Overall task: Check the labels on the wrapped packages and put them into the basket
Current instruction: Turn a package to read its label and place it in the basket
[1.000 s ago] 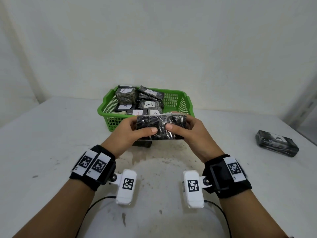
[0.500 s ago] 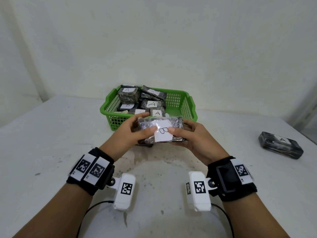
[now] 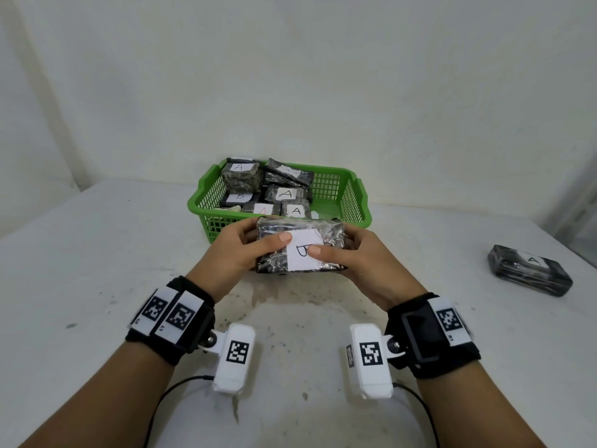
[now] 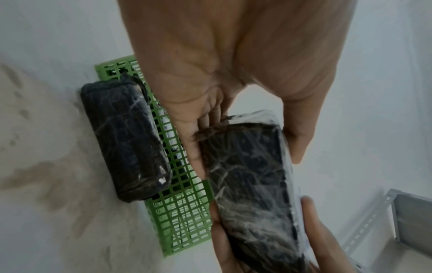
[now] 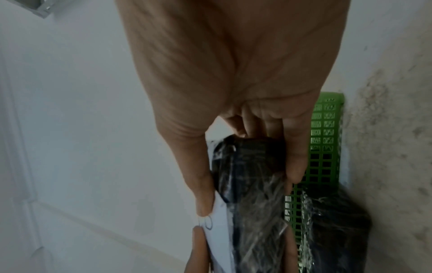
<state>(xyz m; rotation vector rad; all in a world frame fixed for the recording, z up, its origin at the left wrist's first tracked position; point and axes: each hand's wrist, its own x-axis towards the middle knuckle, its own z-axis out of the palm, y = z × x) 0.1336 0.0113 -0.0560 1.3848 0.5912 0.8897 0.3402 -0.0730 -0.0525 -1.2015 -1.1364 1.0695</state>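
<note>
Both hands hold one wrapped package at frame centre, just in front of the green basket. Left hand grips its left end, right hand its right end, thumbs on the white label marked "B". A second package lies on the table, far right.
</note>
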